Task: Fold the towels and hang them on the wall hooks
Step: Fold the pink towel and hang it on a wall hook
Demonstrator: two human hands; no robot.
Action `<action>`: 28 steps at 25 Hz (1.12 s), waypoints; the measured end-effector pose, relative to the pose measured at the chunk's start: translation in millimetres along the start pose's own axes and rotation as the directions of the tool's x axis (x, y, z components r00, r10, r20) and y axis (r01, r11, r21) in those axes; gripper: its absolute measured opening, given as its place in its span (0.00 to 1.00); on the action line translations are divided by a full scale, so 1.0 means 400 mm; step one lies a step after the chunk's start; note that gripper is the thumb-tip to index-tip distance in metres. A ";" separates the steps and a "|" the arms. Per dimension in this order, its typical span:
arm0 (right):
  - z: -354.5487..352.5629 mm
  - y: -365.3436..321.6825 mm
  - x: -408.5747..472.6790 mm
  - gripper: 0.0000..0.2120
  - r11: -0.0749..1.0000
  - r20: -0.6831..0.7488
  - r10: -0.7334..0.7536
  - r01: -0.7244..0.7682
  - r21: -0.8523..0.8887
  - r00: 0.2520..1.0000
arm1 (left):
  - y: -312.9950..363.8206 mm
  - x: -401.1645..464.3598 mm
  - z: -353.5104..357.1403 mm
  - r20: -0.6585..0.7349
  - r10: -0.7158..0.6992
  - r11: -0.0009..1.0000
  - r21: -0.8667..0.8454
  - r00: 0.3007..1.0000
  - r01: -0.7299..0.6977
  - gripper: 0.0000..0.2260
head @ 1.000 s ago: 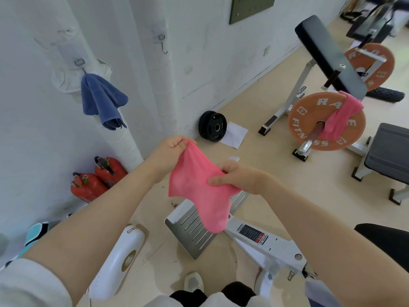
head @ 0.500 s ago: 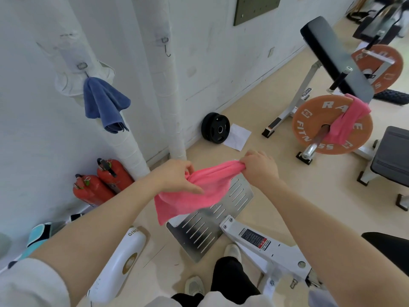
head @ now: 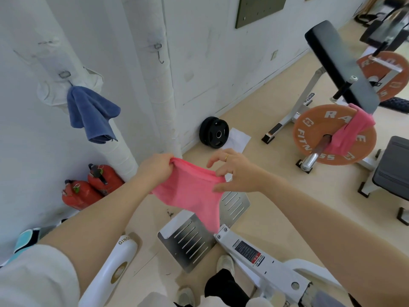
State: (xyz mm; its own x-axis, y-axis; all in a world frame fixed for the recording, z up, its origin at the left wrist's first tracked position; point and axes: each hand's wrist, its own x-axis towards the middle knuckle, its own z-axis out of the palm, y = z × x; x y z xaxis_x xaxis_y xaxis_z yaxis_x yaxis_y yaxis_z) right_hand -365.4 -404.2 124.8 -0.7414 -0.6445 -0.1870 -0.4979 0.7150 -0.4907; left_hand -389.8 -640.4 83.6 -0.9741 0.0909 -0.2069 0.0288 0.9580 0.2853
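A pink towel (head: 190,193) hangs folded between my hands in front of me. My left hand (head: 156,168) grips its upper left corner in a fist. My right hand (head: 234,173) pinches the upper right edge with thumb and a finger, the other fingers spread. A blue towel (head: 90,114) hangs from a hook (head: 65,74) on the left white pipe. A bare hook (head: 159,53) sits on the middle pipe. A second pink towel (head: 349,131) is draped over an orange weight plate (head: 309,129) at right.
Two red fire extinguishers (head: 88,189) lie at the wall's foot. A black weight plate (head: 213,132) leans on the wall beside a white paper. A white machine frame (head: 261,260) and metal footplate (head: 190,240) lie below my hands; a black bench (head: 338,63) stands at right.
The towel was stretched sideways between both hands, then hangs down again as a folded panel. My right hand's grip loosened from a fist to a pinch with fingers spread.
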 end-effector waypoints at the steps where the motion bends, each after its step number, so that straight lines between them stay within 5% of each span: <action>1: -0.014 0.019 0.010 0.17 0.973 0.085 0.075 -0.054 -0.226 0.994 | 0.005 0.009 -0.007 -0.038 -0.008 1.000 0.002 0.999 0.008 0.11; 3: -0.033 0.077 0.027 0.22 0.806 0.081 0.266 -0.175 -0.566 0.961 | 0.022 0.026 -0.018 -0.069 0.050 0.998 -0.039 0.996 -0.052 0.09; 5: -0.053 0.129 0.038 0.21 0.777 -0.039 0.429 -0.391 -0.493 0.902 | 0.039 0.033 -0.023 -0.001 0.161 0.980 -0.122 0.987 -0.160 0.07; 8: -0.063 0.213 0.047 0.13 0.844 -0.083 0.520 -0.497 0.202 0.850 | 0.043 0.056 -0.016 0.088 0.198 0.956 -0.237 0.976 -0.172 0.04; 10: -0.076 0.221 0.042 0.09 0.587 -0.055 0.518 -0.308 0.749 0.854 | 0.030 0.073 -0.010 0.088 0.106 0.938 -0.340 0.990 -0.070 0.06; 12: -0.091 0.235 0.051 0.15 0.338 0.003 0.474 -0.184 0.923 0.881 | 0.023 0.089 -0.011 0.065 -0.048 0.865 -0.496 0.997 0.074 0.04; 15: -0.102 0.279 0.079 0.20 0.154 0.048 0.455 -0.132 0.979 0.889 | 0.031 0.097 -0.016 0.081 -0.210 0.623 -0.757 0.974 0.197 0.05; 17: -0.107 0.311 0.094 0.19 0.319 -0.002 0.529 -0.196 0.927 0.848 | 0.043 0.102 -0.017 0.164 -0.239 0.358 -0.901 0.957 0.243 0.07; 19: -0.108 0.338 0.106 0.15 0.664 -0.152 0.623 -0.416 0.622 0.767 | 0.051 0.108 -0.009 0.251 -0.214 0.131 -0.950 0.944 0.283 0.08; 20: -0.103 0.350 0.117 0.12 0.734 -0.251 0.651 -0.509 0.451 0.717 | 0.050 0.114 0.000 0.272 -0.201 0.113 -0.948 0.941 0.298 0.09; 24: -0.112 0.368 0.153 0.07 0.714 -0.402 0.698 -0.534 0.452 0.593 | 0.074 0.129 0.028 0.194 -0.238 0.358 -0.893 0.952 0.272 0.10; 28: -0.129 0.409 0.150 0.12 0.719 -0.410 0.685 -0.468 0.514 0.602 | 0.083 0.138 0.029 0.032 -0.367 0.419 -0.886 0.930 0.196 0.11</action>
State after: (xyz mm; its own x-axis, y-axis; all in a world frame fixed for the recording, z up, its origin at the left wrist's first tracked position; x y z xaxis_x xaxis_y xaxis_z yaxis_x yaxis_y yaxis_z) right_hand -514.6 -312.1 77.3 -0.9719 0.2131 -0.0999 0.2205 0.6767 -0.7025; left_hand -440.0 -600.4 71.0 -0.9092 -0.2581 -0.3266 -0.3772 0.1785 0.9088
